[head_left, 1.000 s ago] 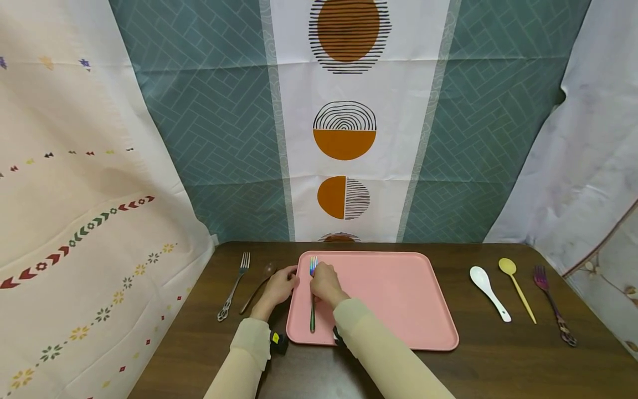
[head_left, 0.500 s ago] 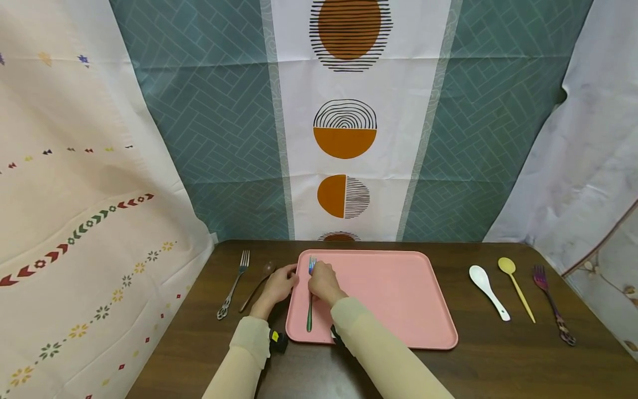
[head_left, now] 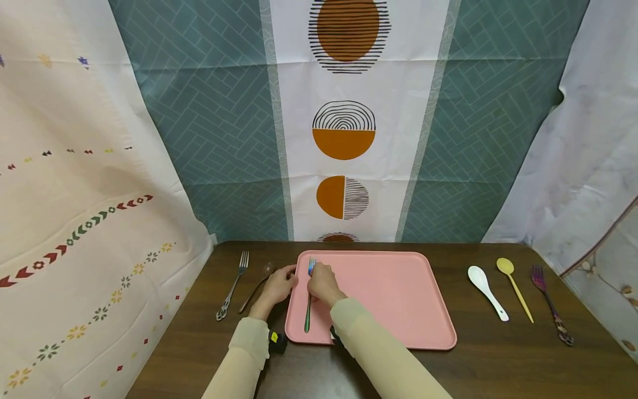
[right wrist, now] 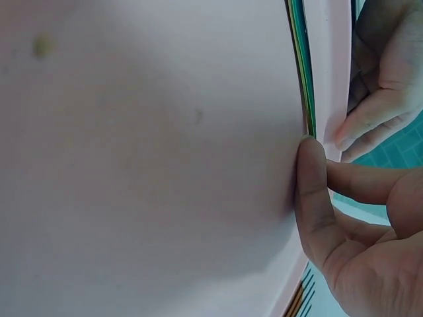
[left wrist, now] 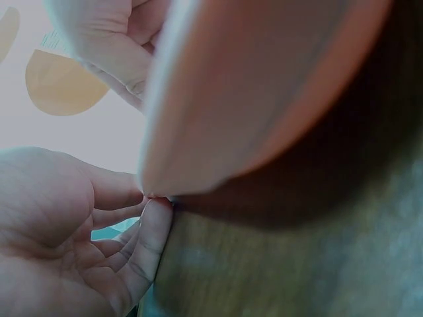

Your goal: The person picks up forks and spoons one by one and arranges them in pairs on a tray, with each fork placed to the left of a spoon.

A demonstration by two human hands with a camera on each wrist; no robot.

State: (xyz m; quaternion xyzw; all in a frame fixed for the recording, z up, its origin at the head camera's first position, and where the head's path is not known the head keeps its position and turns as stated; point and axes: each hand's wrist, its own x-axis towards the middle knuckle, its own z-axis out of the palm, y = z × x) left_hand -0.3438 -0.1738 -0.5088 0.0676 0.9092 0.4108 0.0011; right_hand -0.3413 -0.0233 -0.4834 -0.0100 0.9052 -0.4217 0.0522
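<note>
Slid the rainbow fork (head_left: pixel 307 314) slightly toward the left hand (head_left: pixel 280 285), seemingly fine-tuning its placement on the pink tray (head_left: pixel 384 299), between both hands. Pinching the fork between thumb and finger of the right hand (head_left: pixel 323 284); pinching the tray's rim with the left, fingers nearly together. No brand or readable lettering in sight.

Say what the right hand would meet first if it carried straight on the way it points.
Past the fork that the right hand pinches, the rim of the pink tray near its far left corner likely comes first, with the left hand close beside that line. Depth is unclear.
</note>
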